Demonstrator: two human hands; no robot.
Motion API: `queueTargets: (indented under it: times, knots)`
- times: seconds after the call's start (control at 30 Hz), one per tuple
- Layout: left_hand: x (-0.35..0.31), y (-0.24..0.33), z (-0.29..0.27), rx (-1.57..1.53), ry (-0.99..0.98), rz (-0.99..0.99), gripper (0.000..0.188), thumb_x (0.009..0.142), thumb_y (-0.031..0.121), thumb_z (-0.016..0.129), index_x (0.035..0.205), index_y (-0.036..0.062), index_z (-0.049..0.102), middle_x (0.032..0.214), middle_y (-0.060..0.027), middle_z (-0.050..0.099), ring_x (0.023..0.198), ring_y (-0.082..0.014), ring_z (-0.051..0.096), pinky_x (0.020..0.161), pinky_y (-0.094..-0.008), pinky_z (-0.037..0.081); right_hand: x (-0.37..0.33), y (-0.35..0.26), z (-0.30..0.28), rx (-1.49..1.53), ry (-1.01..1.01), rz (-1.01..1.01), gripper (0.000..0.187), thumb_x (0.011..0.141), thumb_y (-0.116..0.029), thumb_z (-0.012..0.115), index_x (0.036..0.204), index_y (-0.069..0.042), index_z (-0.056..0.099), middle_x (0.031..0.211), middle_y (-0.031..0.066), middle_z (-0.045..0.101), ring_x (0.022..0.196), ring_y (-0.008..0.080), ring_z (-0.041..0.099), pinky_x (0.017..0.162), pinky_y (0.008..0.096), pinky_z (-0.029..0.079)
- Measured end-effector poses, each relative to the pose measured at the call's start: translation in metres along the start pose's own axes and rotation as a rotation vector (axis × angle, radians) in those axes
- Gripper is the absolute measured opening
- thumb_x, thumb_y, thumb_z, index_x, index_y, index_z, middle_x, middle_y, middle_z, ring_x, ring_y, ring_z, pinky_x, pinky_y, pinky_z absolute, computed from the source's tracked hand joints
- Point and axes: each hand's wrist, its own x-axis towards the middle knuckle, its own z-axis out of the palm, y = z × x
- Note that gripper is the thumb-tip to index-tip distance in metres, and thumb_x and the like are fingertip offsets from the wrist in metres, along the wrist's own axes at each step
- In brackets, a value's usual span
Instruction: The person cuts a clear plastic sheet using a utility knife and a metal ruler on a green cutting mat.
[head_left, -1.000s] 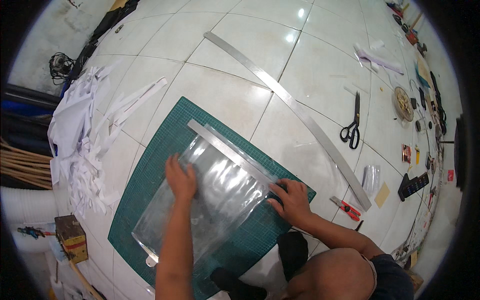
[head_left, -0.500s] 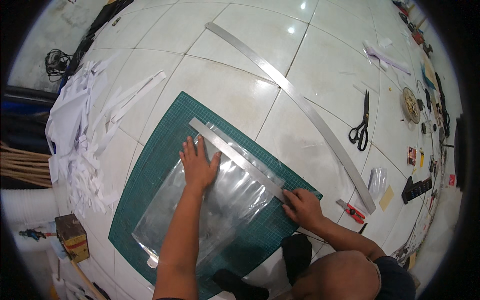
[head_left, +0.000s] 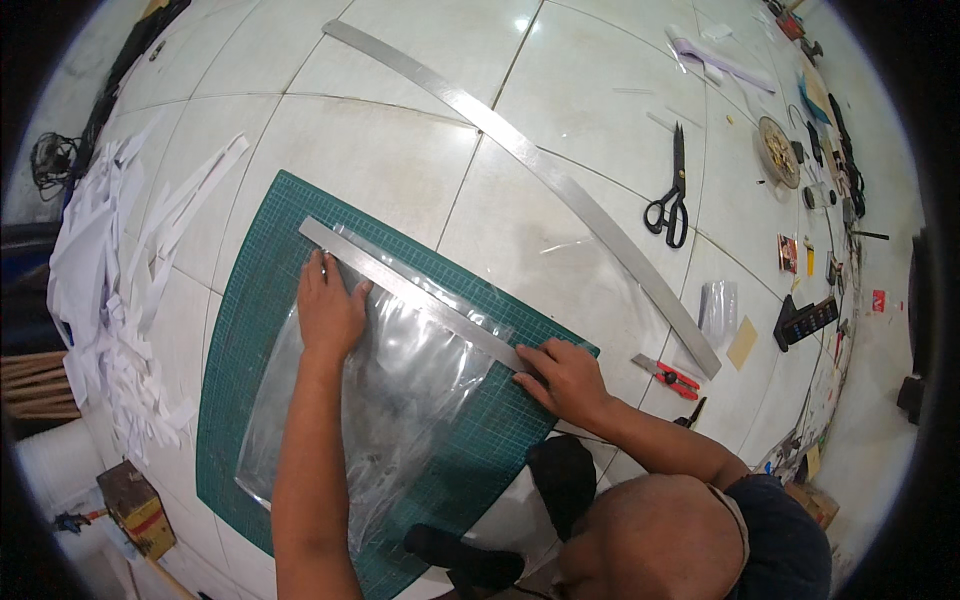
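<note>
A short metal ruler (head_left: 420, 300) lies slantwise across a clear plastic sheet (head_left: 400, 400), close to the sheet's far edge. Beneath both is a green cutting mat (head_left: 235, 350). My left hand (head_left: 332, 308) rests flat on the plastic, fingers stretched out and the fingertips touching the near edge of the ruler by its left end. At the ruler's right end, my right hand (head_left: 568, 380) pinches the metal between thumb and fingers.
Beyond the mat a long metal ruler (head_left: 540, 165) lies on the tiled floor. Black scissors (head_left: 672, 200), a red cutter (head_left: 668, 375) and a phone on a stand (head_left: 805, 322) are to the right. White scraps (head_left: 105, 290) heap up at left; a wooden box (head_left: 138, 508) sits nearer.
The whole view has shifted, so everything appears further left. My left hand's fingers are less spread beside the ruler. My right hand keeps its hold on the ruler's end.
</note>
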Motion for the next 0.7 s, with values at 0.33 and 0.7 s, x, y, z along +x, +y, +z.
queueTargets:
  times: [0.33,0.7]
  knots:
    - [0.002,0.010,-0.018,-0.213,-0.060,-0.044,0.088,0.083,0.034,0.078,0.146,-0.0086,0.035,0.156,-0.0281,0.031,0.145,-0.0424,0.030,0.119,-0.0451,0.030,0.040,-0.001,-0.004,0.042,0.006,0.163,0.032,0.090,-0.032,0.069,0.108,-0.006,0.063,0.096,0.0133,0.059,0.091,0.0334,0.063,0.073,0.0465,0.053]
    - [0.007,0.005,-0.007,-0.187,-0.030,-0.060,0.095,0.081,0.042,0.080,0.147,-0.0083,0.035,0.155,-0.0269,0.033,0.144,-0.0408,0.032,0.118,-0.0445,0.032,0.059,-0.005,0.000,0.015,-0.060,0.231,0.018,0.091,-0.023,0.067,0.095,-0.007,0.063,0.090,0.0115,0.062,0.091,0.0315,0.063,0.076,0.0430,0.051]
